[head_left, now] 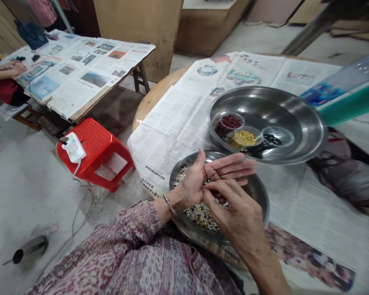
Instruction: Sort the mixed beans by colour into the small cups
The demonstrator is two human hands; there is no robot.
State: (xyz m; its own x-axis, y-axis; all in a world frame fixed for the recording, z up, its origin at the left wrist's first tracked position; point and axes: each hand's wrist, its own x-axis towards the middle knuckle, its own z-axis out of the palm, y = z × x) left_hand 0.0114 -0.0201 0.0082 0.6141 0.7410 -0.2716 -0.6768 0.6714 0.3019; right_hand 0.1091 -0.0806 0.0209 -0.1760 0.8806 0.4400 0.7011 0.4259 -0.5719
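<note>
My left hand [194, 178] is palm up with its fingers stretched out, over a steel bowl [265, 200]. A few small dark bits seem to lie in its palm. The thumb and fingertips of my right hand [241, 211] pinch together at that palm; what they hold is too small to make out. Mixed grains [201, 215], white, yellow and dark, cover the bottom of the bowl. Just beyond stands a larger steel basin [304, 119] with three clear cups inside: dark red beans [231, 121], yellow beans or kernels [244, 138] and black beans [273, 139].
Newspaper [172, 123] covers the round wooden table [158, 96]. A clear and green plastic object [350, 102] leans at the right, above a grey bag [341, 176]. On the left, a red stool [95, 151] carries a power strip [74, 148]. Another person's hands [17, 67] rest at the far table.
</note>
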